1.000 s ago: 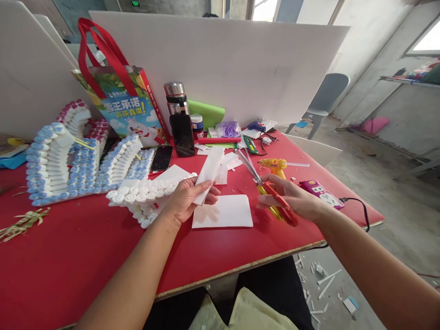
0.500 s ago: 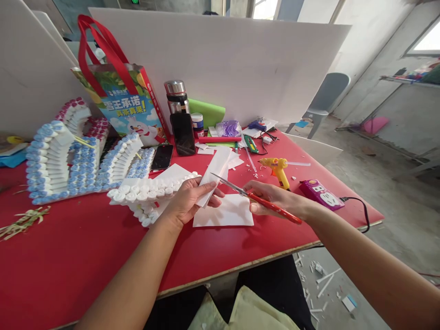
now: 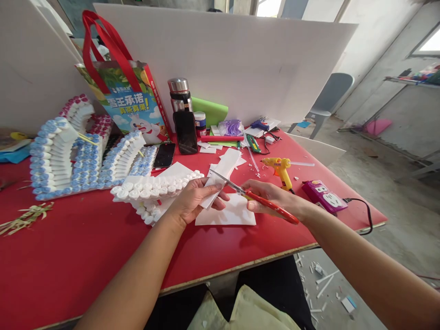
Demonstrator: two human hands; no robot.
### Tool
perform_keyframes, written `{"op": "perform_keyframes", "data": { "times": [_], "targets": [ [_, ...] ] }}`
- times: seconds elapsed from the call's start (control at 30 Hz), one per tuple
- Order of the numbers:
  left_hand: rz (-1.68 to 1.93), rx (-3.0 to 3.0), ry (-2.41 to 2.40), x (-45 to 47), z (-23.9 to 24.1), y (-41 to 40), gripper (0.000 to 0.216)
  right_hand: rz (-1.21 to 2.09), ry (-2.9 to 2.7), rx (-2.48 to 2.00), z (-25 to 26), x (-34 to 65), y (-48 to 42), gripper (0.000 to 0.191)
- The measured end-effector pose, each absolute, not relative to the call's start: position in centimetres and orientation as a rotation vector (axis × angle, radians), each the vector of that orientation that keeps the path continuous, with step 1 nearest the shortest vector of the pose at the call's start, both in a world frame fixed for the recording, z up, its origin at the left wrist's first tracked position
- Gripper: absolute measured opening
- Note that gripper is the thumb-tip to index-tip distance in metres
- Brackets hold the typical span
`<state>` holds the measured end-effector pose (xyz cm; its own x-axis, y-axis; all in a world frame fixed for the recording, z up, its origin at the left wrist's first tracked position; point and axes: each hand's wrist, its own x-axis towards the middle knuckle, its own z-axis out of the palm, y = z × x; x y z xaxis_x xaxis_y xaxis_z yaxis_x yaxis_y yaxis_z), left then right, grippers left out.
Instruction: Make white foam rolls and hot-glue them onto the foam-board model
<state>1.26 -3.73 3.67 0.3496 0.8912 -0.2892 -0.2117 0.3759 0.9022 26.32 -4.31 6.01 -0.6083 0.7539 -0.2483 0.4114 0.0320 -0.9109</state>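
My left hand (image 3: 197,198) pinches a folded white strip of paper or thin foam (image 3: 229,163), thumb on top. In my right hand (image 3: 263,195) are scissors with red handles (image 3: 275,207), their blades lying across the strip just past my left thumb. Whether the blades are fully closed on it I cannot tell. Beneath both hands a white rectangular sheet (image 3: 227,215) lies flat on the red table (image 3: 113,256). Close to my left wrist stands a white piece covered with rolled white bits (image 3: 147,190).
Blue-and-white rolled models (image 3: 55,160) and a printed bag (image 3: 134,110) stand on the left. Behind are a flask (image 3: 179,94), an upright phone (image 3: 185,133) and a flat phone (image 3: 164,156). A yellow glue gun (image 3: 281,172) and purple power socket (image 3: 323,196) lie on the right.
The strip has tilted further right, and the scissor blades now lie across it closer to my left thumb. The whole view has shifted slightly.
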Motion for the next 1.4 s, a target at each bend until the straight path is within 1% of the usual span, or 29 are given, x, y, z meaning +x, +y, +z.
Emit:
{"op": "perform_keyframes", "data": {
  "times": [0.23,0.5,0.73,1.17,1.27,1.33,1.4],
  "targets": [
    [0.850,0.897,0.912,1.2,3.7,-3.8,0.020,1.583,-1.982,-1.172,5.6,26.4,-4.1,0.050],
    [0.853,0.894,0.926,1.3,3.6,-3.7,0.021,1.576,-1.900,-1.226,5.7,26.1,-4.3,0.050],
    [0.850,0.890,0.909,1.3,3.5,-3.6,0.018,1.546,-1.867,-1.246,5.0,26.0,-4.3,0.046],
    [0.832,0.887,0.910,1.2,3.4,-3.6,0.019,1.519,-1.715,-1.431,4.6,25.4,-4.4,0.051],
    [0.879,0.856,0.903,1.2,3.6,-3.5,0.018,1.355,-1.749,-1.511,4.3,25.8,-4.4,0.050],
    [0.927,0.795,0.876,1.2,3.7,-3.4,0.021,1.122,-1.826,-1.611,4.1,26.4,-4.5,0.047],
    [0.960,0.694,0.820,1.2,3.9,-3.3,0.031,0.832,-1.924,-1.744,4.1,26.9,-4.5,0.042]
  ]
}}
